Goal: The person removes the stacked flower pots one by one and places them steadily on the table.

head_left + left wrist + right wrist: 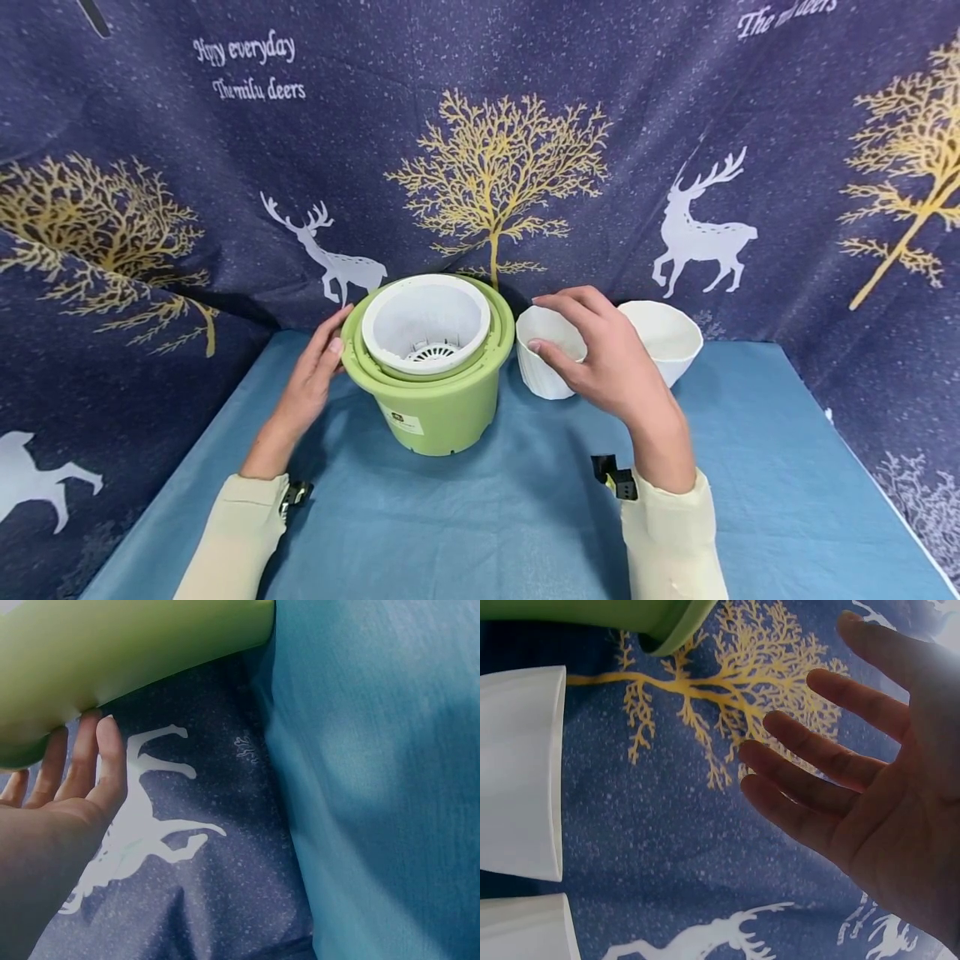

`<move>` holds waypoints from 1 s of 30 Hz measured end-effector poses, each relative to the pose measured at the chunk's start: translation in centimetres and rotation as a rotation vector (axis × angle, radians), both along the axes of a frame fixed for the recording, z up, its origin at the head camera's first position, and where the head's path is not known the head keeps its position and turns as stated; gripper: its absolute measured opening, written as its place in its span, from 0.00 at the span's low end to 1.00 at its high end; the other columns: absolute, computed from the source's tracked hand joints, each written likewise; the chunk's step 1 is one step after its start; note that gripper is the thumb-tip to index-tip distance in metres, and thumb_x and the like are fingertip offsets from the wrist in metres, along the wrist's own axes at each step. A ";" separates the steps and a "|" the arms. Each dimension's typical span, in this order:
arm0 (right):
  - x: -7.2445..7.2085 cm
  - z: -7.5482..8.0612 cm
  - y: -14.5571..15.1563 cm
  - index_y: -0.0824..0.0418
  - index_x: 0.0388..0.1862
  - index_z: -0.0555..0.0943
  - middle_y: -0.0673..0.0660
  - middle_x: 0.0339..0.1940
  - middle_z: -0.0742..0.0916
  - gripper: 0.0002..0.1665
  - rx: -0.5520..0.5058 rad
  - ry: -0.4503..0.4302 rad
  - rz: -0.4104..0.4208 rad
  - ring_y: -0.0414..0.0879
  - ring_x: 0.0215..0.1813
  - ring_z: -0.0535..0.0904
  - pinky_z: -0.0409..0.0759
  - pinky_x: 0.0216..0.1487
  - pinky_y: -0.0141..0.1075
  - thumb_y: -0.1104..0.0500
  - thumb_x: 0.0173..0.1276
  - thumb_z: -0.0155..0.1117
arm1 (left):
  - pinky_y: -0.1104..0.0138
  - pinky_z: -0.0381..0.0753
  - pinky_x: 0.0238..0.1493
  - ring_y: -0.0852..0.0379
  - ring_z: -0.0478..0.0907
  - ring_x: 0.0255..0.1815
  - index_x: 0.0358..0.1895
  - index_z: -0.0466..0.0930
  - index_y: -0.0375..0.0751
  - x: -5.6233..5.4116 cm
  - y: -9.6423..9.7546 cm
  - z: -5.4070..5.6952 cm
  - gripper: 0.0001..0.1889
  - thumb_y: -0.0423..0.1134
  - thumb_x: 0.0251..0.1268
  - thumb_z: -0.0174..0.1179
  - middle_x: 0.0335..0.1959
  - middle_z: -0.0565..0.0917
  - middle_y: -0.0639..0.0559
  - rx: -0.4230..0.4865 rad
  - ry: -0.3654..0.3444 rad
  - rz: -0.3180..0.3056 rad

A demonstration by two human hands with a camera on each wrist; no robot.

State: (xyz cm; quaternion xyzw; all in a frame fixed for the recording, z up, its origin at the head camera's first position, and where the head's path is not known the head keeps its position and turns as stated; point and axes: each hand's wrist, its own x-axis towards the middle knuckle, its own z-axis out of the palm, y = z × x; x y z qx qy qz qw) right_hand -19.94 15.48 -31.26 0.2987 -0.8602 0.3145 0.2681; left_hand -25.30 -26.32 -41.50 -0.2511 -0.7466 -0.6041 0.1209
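In the head view, your empty, wide-spread right hand [611, 358] seemed to be reaching for the ribbed, round white pot [544, 379] beside the round green plastic pot [453, 417], whose side your left hand [64, 806] touched with extended fingers in the left wrist view, while the right wrist view's gap suggested lowering, then pinching.

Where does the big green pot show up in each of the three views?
Head: the green pot stands just left of centre.
Left wrist: the green pot fills the top left, above the left hand.
Right wrist: only part of it shows, at the top left edge.
Shared landmark: the dark blue backdrop.
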 end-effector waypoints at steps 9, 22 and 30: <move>-0.1 -0.3 -1.9 0.59 0.65 0.84 0.58 0.61 0.83 0.25 0.020 0.025 0.049 0.52 0.61 0.81 0.80 0.62 0.51 0.55 0.71 0.77 | 0.75 0.79 0.57 0.64 0.73 0.68 0.86 0.54 0.41 0.0 0.0 0.0 0.27 0.40 0.92 0.37 0.79 0.65 0.44 0.012 -0.005 -0.006; -0.4 -1.0 -4.1 0.60 0.64 0.84 0.63 0.63 0.81 0.25 0.052 0.060 0.057 0.56 0.60 0.81 0.81 0.58 0.53 0.54 0.72 0.76 | 0.73 0.80 0.56 0.63 0.74 0.67 0.86 0.55 0.43 0.0 0.1 0.1 0.27 0.40 0.92 0.37 0.78 0.67 0.45 -0.003 -0.008 0.007; -0.6 -1.5 -5.2 0.56 0.66 0.83 0.66 0.67 0.78 0.27 0.122 0.040 0.030 0.58 0.60 0.80 0.80 0.59 0.53 0.49 0.73 0.75 | 0.73 0.80 0.54 0.63 0.75 0.65 0.86 0.55 0.42 0.1 0.0 0.1 0.27 0.39 0.92 0.37 0.77 0.67 0.45 -0.015 0.000 0.016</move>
